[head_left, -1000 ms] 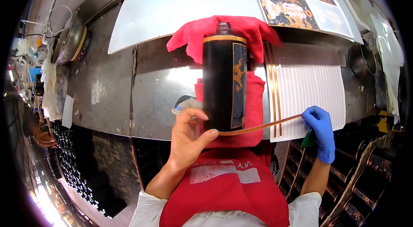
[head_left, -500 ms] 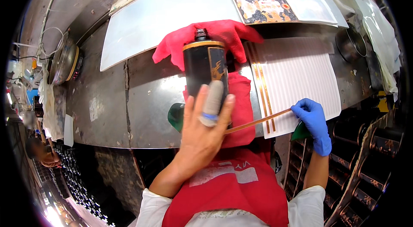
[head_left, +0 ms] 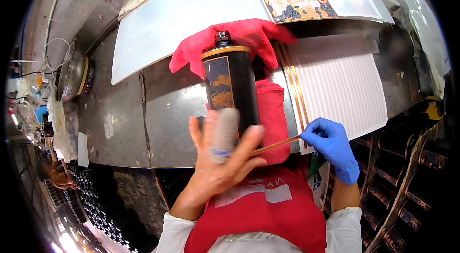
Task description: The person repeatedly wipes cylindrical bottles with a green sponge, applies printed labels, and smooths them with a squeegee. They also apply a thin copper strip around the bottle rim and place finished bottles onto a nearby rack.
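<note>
A black bottle (head_left: 244,85) with a gold shoulder band and a gold picture panel lies on a red cloth, its neck pointing away from me. My left hand (head_left: 215,171), bare except for a grey cover on one finger, spreads its fingers over the bottle's near end; whether it touches is blurred. My right hand (head_left: 330,145), in a blue glove, pinches the end of a thin gold-brown strip (head_left: 278,145). The strip runs left to the bottle's near end, where my left hand hides its far end. A green flat piece (head_left: 315,164) shows below the glove.
More gold strips (head_left: 296,85) lie on a white ribbed sheet (head_left: 345,85) at the right. Behind stand a pale board (head_left: 191,13) and printed label sheets (head_left: 297,4). A round metal pan (head_left: 71,73) is at the left. Racks of dark items (head_left: 407,176) stand below right.
The bottle has turned, its picture panel shifting from right to left. My right hand has moved left and slightly down with the strip. My left hand has drawn back a little, fingers spreading.
</note>
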The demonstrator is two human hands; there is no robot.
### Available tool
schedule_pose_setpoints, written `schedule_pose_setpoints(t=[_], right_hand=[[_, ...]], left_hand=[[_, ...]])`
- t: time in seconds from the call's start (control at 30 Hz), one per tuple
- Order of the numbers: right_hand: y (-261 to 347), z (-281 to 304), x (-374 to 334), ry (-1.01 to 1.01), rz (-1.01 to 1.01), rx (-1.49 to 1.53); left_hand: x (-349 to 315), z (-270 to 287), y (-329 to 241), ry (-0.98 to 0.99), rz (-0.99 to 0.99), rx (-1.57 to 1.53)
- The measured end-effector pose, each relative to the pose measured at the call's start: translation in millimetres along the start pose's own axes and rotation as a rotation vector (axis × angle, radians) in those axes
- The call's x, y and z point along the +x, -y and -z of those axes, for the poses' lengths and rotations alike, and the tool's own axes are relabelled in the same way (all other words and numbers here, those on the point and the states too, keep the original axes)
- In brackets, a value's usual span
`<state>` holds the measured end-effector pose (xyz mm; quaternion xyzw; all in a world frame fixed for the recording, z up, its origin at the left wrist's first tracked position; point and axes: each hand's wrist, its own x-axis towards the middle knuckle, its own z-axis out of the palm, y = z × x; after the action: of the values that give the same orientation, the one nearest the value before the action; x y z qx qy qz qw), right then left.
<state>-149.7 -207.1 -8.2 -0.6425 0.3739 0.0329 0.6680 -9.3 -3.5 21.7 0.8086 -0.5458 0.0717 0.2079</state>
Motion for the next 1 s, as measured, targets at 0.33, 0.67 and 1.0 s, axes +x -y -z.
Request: schedule_pose_setpoints(t=[0.33,0.67,1.0], right_hand=[[19.9,-43.3,-3.4,0.235,0.1,0.069],[23.7,-53.9,-1.6,0.254,0.084,0.057],[29.4,-64.6,-2.7,0.247,0.157,0.041]], left_hand=[[-42.9,-36.3,56.6,0.082,0.156,-0.516],[-4.2,-12.0,17.2,0.013,0.081,-0.299],[-27.7,-30.6,37.1,0.115,0.2,-0.616]])
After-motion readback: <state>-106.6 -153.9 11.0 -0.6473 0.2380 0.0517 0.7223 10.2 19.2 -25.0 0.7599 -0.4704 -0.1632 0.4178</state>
